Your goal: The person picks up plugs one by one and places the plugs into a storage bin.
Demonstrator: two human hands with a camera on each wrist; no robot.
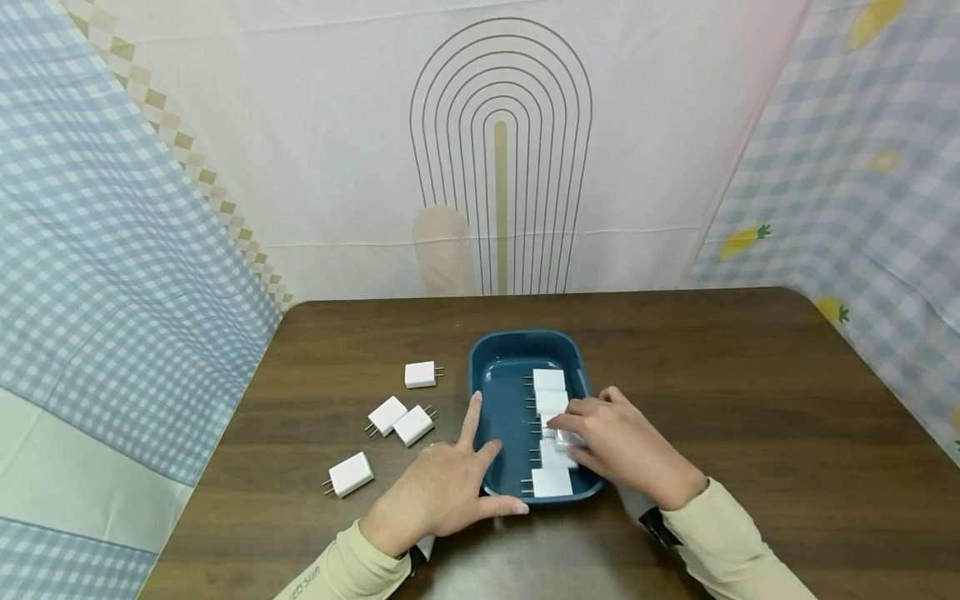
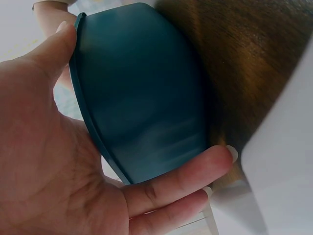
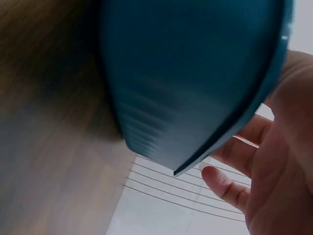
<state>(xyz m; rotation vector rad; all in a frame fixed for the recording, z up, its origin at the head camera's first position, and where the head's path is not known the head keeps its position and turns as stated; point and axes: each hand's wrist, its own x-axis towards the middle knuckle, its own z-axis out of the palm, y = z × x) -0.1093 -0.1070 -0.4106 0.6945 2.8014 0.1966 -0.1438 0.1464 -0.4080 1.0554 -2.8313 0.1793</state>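
A dark blue tray [image 1: 504, 400] on the table holds a column of white plug chargers [image 1: 551, 482] along its right side, prongs facing left. In the head view my right hand [image 1: 626, 442] reaches over the right rim and pinches a white charger [image 1: 567, 439] above that column; its fingers partly hide the charger. My left hand [image 1: 442, 487] rests spread at the tray's near left corner, index finger on the left rim and thumb at the near rim. Straight fingers [image 2: 181, 178] lie along the outer wall in the left wrist view. The right wrist view shows mostly the tray's outside.
Left of the tray lie several loose chargers: one [image 1: 420, 374] at the back, two touching [image 1: 387, 415] in the middle, one [image 1: 350, 475] nearer. Brown wooden table [image 1: 712, 375] extends to both sides. Patterned cloths [image 1: 337, 125] hang behind and beside it.
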